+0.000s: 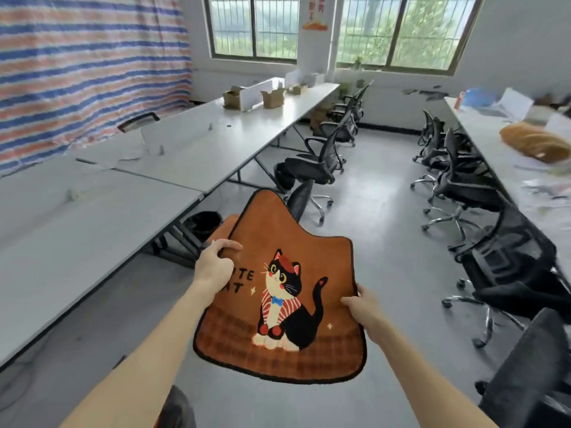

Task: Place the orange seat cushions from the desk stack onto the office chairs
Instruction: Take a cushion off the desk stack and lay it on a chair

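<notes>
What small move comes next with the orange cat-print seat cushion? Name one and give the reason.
Probably carry the orange cat-print seat cushion forward to the black mesh office chair by the long white desk. The left hand and right hand grip its side edges in mid-air above the grey floor, and that chair's seat looks bare.

Between left desk [77,227] and right desk [494,143], cushion [278,304] above aisle floor [386,227]; chairs [312,168] along both aisle sides.

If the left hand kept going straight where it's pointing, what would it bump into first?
Probably the black office chair just beyond the orange cushion that the left hand grips, though depth is hard to judge here.
</notes>
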The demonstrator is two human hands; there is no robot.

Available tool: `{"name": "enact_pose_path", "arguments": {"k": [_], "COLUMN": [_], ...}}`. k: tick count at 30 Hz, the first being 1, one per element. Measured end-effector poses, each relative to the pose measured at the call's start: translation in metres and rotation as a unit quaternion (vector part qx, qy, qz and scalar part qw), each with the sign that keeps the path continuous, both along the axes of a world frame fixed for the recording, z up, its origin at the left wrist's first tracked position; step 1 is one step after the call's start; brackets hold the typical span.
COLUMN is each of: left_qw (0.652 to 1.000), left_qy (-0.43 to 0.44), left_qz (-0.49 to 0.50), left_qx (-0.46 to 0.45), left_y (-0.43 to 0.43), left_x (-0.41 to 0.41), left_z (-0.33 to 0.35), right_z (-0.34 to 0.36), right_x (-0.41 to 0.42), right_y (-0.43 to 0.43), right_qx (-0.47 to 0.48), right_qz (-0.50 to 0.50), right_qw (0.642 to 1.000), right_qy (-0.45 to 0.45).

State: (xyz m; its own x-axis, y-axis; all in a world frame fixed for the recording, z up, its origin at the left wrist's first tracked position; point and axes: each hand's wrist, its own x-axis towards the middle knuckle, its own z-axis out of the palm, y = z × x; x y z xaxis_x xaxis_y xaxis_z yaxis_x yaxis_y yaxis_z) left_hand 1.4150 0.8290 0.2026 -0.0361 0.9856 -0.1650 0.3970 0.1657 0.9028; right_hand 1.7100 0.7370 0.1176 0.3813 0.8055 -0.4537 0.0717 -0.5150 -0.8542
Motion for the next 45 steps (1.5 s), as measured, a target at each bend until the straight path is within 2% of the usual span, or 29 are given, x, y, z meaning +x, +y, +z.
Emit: {"name": "enact_pose_path", "arguments": {"k": [5,9,19,26,29,36,40,45], "left_qw": [0.998,0.997,0.997,0.999,1.000,0.997,0.996,0.996], "left_qy": [-0.053,-0.072,-0.016,-0.021,0.004,0.053,0.078,0.071], "left_qz": [0.032,0.005,-0.064,-0.045,-0.029,0.005,0.022,0.026], "left_qx": [0.002,-0.008,0.026,0.013,-0.004,-0.049,-0.043,-0.051], "left_y": [0.123,0.234,0.433,0.567,0.615,0.753,0.836,0.962], "left_x": [0.072,0.141,0.330,0.463,0.502,0.539,0.555,0.582], "left_z": [-0.001,-0.004,-0.019,-0.044,-0.047,-0.071,-0.083,-0.094], "right_z": [0.017,0.030,0.027,0.011,0.015,0.021,0.013,0.018], "right_x": [0.095,0.166,0.314,0.464,0.512,0.579,0.603,0.630], "right_y": [0.094,0.179,0.338,0.495,0.563,0.725,0.820,0.951], "right_qx": [0.053,0.080,0.084,0.088,0.085,0.088,0.104,0.096], "right_qz": [-0.089,-0.157,-0.234,-0.207,-0.181,-0.112,-0.075,-0.030], "right_qw": [0.994,0.983,0.965,0.971,0.975,0.975,0.969,0.958], "right_qy": [-0.026,-0.050,-0.081,-0.085,-0.097,-0.168,-0.212,-0.269]}}
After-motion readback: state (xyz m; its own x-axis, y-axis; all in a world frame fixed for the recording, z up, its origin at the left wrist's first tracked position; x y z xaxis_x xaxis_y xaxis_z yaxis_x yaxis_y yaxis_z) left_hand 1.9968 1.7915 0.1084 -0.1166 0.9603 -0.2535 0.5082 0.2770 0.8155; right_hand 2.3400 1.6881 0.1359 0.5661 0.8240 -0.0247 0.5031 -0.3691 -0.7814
